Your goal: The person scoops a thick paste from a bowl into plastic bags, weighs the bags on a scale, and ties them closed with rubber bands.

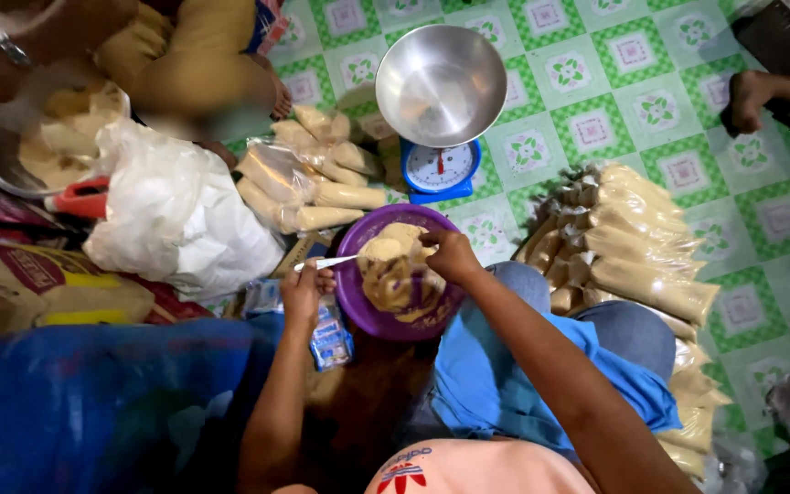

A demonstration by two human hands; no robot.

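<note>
While a purple bowl [363, 306] rests on the person's lap, the right hand [453, 256] pinches the top of a clear bag of tan powder [401, 274] standing in it, grip closed on the plastic. The left hand [302, 293] is closed around a white spoon [329, 263] at the bowl's rim. The bag looks soft, saggy and likely to spill, best held at its neck. Filled bags [637, 265] crowd the right, a scale [441, 165] sits ahead; open floor [761, 220] lies beyond.
</note>
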